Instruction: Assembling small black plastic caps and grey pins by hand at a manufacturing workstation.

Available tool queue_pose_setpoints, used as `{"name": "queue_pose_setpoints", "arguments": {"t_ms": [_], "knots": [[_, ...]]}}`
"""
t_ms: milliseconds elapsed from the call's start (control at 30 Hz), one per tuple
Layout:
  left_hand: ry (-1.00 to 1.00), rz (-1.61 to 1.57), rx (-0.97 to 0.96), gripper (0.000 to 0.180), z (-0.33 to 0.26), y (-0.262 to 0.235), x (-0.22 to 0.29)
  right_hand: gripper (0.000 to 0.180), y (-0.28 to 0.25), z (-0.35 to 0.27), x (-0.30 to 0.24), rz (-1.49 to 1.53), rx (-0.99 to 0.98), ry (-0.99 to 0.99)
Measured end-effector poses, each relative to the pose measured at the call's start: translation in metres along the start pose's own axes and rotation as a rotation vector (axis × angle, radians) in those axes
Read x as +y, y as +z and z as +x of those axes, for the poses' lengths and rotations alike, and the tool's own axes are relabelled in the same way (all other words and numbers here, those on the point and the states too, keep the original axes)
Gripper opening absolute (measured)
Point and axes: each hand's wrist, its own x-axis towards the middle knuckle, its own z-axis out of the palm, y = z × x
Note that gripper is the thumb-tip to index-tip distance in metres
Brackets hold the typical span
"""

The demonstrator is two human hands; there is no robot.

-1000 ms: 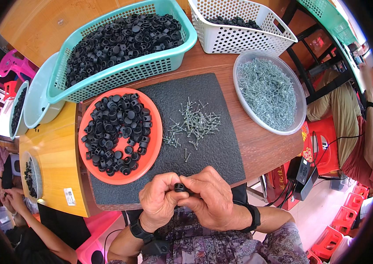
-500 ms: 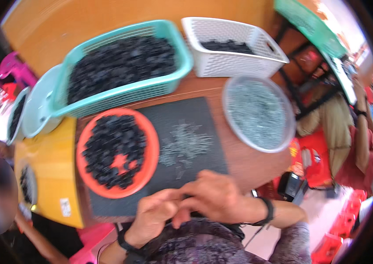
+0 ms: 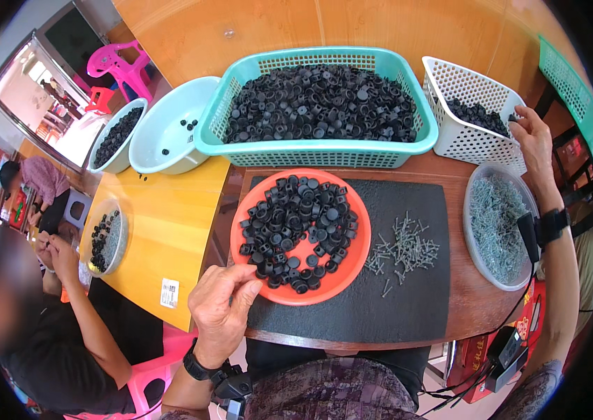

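Right fingers (image 3: 525, 126) at the white basket (image 3: 475, 148), arm (image 3: 559, 280) outstretched

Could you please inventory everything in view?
Tables: two, brown centre, yellow left
Mat: one, black, centre
Tub: one, clear, right
Tray: one, orange, on mat
Large basket: one, turquoise, back centre
Small basket: one, white, back right
Basins: two, pale blue, left
Bowl: one, clear, yellow table
Black parts: many, black, baskets, basins, tray
Screws: many, silver, mat and tub
Seats: several, pink and red, left
Other people: several, variously dressed, mostly left
Left hand: one, tray's left rim
Right hand: one, small basket's right end
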Motion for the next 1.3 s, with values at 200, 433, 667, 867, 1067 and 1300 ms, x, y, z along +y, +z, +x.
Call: {"name": "queue_pose_setpoints", "arguments": {"t_ms": [200, 433, 667, 867, 1067, 1300], "knots": [[0.203, 0.174, -0.103, 0.021, 0.028, 0.011, -0.001, 0.025, 0.020, -0.047, -0.024, -0.063, 0.012, -0.150], [0.243, 0.246, -0.195, 0.023, 0.049, 0.018, -0.005, 0.010, 0.014, -0.125, -0.092, 0.009, -0.203, -0.209], [0.325, 0.412, -0.354, 0.029, 0.051, 0.021, 0.002, 0.009, 0.012, -0.150, -0.103, 0.121, -0.259, -0.208], [0.371, 0.448, -0.408, 0.024, 0.052, 0.028, -0.002, 0.011, 0.009, -0.163, -0.105, 0.167, -0.273, -0.209], [-0.007, -0.037, -0.319, 0.018, 0.043, 0.023, 0.016, 0.013, 0.002, -0.178, -0.111, 0.242, -0.293, -0.198], [-0.580, -0.957, -0.451, 0.021, 0.007, 0.054, 0.046, 0.029, 0.022, -0.215, -0.154, 0.596, -0.510, -0.146]]}}
